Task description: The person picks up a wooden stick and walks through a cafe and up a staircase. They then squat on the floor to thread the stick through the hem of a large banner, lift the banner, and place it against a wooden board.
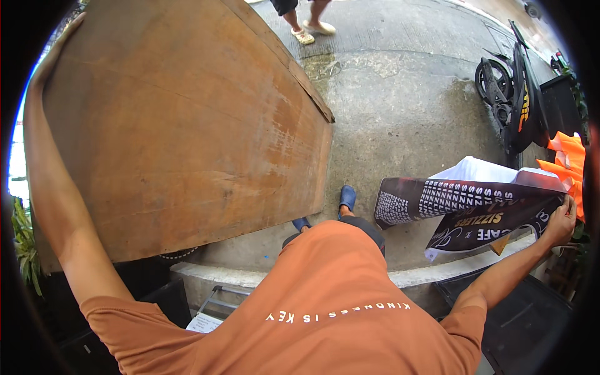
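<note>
**Lettering on 4 surfaces**

White capitals cross the orange shirt at 6 o'clock. The black banner between 3 and 4 o'clock carries white and gold words. Orange lettering marks the motorcycle at 2 o'clock. Print on the white sheet at 7 o'clock is too small to read.

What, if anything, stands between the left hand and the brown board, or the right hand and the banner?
Nothing visible: the left hand is against the edge of the brown board, and the right hand grips the banner.
</note>
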{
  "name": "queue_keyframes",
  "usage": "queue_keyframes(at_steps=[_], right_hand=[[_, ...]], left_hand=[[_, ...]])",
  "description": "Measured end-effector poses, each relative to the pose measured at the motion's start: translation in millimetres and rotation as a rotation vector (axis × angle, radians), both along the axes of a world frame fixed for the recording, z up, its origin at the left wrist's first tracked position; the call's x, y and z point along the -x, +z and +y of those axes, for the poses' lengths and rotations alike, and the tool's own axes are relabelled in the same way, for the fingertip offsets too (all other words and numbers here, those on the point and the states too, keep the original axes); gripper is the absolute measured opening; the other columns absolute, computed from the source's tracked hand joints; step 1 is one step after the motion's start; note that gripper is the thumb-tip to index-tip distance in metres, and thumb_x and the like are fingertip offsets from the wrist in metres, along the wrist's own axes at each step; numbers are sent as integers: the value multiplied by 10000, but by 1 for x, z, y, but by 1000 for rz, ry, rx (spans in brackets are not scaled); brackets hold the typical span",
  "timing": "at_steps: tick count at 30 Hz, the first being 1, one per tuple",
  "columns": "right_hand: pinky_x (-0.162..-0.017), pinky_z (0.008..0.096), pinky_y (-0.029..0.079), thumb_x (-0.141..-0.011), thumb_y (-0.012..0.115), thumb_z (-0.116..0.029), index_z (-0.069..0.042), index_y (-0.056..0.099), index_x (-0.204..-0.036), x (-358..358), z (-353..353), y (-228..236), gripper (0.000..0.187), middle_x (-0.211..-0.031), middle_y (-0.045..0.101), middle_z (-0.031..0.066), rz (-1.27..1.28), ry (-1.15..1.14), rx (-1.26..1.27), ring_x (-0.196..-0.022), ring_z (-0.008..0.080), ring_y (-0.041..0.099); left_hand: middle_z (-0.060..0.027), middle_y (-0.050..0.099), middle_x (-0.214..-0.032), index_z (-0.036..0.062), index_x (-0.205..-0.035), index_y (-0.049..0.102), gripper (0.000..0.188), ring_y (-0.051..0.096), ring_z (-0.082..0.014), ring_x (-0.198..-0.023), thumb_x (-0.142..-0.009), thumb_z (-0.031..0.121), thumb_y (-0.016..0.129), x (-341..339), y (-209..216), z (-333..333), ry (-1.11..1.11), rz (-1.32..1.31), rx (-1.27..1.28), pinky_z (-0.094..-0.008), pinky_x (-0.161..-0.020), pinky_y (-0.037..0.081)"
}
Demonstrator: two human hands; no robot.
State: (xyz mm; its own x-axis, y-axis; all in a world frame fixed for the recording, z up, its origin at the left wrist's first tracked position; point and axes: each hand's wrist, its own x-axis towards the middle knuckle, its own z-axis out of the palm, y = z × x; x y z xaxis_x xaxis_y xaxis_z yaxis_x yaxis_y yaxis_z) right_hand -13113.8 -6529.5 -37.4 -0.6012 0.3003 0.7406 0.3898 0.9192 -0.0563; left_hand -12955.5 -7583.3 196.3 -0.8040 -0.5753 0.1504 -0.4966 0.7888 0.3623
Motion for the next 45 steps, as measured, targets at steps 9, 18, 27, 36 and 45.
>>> queue_keyframes(at_steps=[9,18,27,36,45], right_hand=[[-789,376,544,-973,666,-356,-151,763,-1083,-43,6,44,252,-1072,759,32,108,100,-3,-982,281,715],[-820,351,541,-993,657,-252,-51,739,-1055,-110,-71,151,225,-1061,748,82,140,12,20,-955,286,712],[-818,372,539,-997,645,-196,-4,701,-1039,-108,-142,220,204,-1000,727,128,134,68,87,-902,300,698],[-805,401,534,-961,667,-112,43,696,-1007,-75,-168,254,164,-958,706,144,172,288,179,-893,325,685],[-734,342,528,-957,662,-34,47,680,-950,-114,-213,268,83,-867,672,111,155,378,277,-792,233,652]], left_hand=[[-154,546,-1472,81,-1482,525,1053,503,-277,-1354,-764,847,607,152,51,75,108,-205,-120,-415,-1137,371],[-145,606,-1409,119,-1444,577,981,583,-290,-1267,-794,852,550,331,108,66,-58,-293,-60,-431,-1107,397],[-131,484,-1545,191,-1481,540,949,448,-309,-1418,-808,858,483,365,172,36,-100,-318,21,-475,-1178,299],[-138,584,-1447,109,-1382,631,1026,500,-335,-1379,-768,912,459,315,225,66,169,-212,259,-487,-1140,365],[-156,620,-1385,93,-1358,638,852,560,-273,-1270,-860,777,536,333,219,79,118,-7,583,-436,-1046,426]])
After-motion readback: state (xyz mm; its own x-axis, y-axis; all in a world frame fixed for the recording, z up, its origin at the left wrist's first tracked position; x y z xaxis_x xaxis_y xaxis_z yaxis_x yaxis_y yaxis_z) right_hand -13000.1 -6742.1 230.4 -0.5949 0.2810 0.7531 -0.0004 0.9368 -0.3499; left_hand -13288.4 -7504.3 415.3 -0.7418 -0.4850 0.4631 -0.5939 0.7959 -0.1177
